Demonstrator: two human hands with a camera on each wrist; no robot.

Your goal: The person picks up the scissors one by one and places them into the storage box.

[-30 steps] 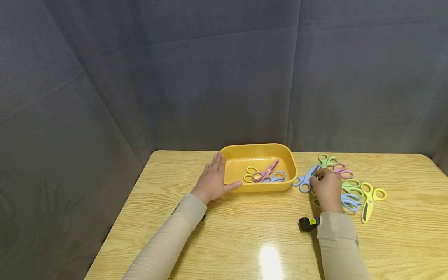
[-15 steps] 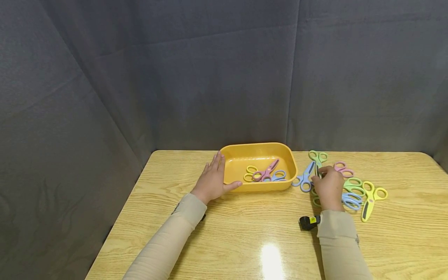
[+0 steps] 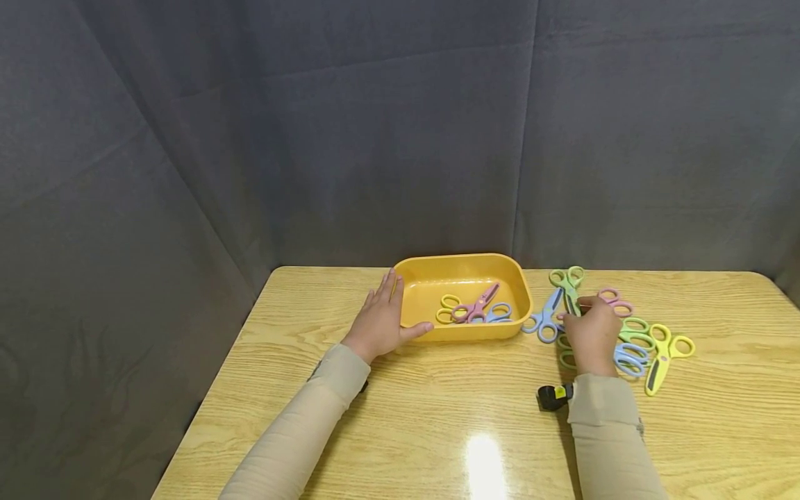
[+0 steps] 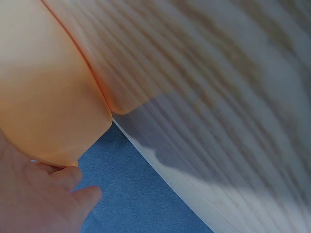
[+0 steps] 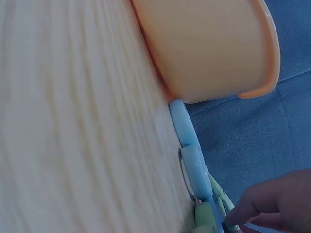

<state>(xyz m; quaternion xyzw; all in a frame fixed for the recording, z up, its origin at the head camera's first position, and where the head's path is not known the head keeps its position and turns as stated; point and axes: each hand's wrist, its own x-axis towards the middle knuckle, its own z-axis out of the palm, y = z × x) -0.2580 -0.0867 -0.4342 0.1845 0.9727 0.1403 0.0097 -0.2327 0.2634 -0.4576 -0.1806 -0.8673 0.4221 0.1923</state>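
On the counter (image 3: 425,430), yellow scissors (image 3: 663,353) lie right of the right hand (image 3: 595,335), whose fingers pinch the blade end of green scissors (image 3: 569,286); the handles point away beyond the fingertips. Blue scissors (image 3: 546,318) lie just left of them, beside the yellow tray (image 3: 465,332). The left hand (image 3: 378,321), fingers straight, touches the tray's left end. At least 3 scissors (image 3: 478,306) lie inside.

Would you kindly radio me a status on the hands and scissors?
Left hand on the orange-yellow tray. Right hand pinching green scissors by the blade end. Blue scissors lying between those and the tray.
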